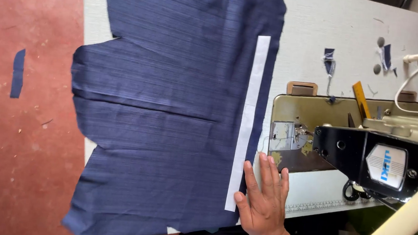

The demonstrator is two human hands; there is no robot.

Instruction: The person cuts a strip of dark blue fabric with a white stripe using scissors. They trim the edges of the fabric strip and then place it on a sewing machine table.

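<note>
Your hand (263, 199) lay flat at the near edge of the sewing table (331, 23), fingers (263, 171) stretched out and close together, thumb set a little apart, pinching nothing. From this view you could not tell for sure which of your hands it was; it came in from the near right, and no other hand showed. The fingertips pressed on the right margin of a navy fabric panel (165, 124), just beside the near end of a white interfacing strip (248, 120).

The panel was a woven cloth with fine lengthwise slubs, creased in shallow folds across its width. Its outline was stepped: narrower at the far end, flaring out at the left, then cut in again near you. It covered most of the pale table top, and its left edge hung past the table over the reddish floor (25, 121). The strip was long, narrow, smooth and matte, lying straight along the cloth's right edge.

To the right stood the sewing machine: an olive metal bed (306, 109) with a worn steel needle plate (285, 135), and a glossy black head (361, 158). A cream plastic handle (403, 221) slanted at the near right. Small navy scraps (329, 59) lay on the table farther off, and a yellow ruler (361, 99) leaned on the bed. One navy offcut (18, 73) lay on the floor.
</note>
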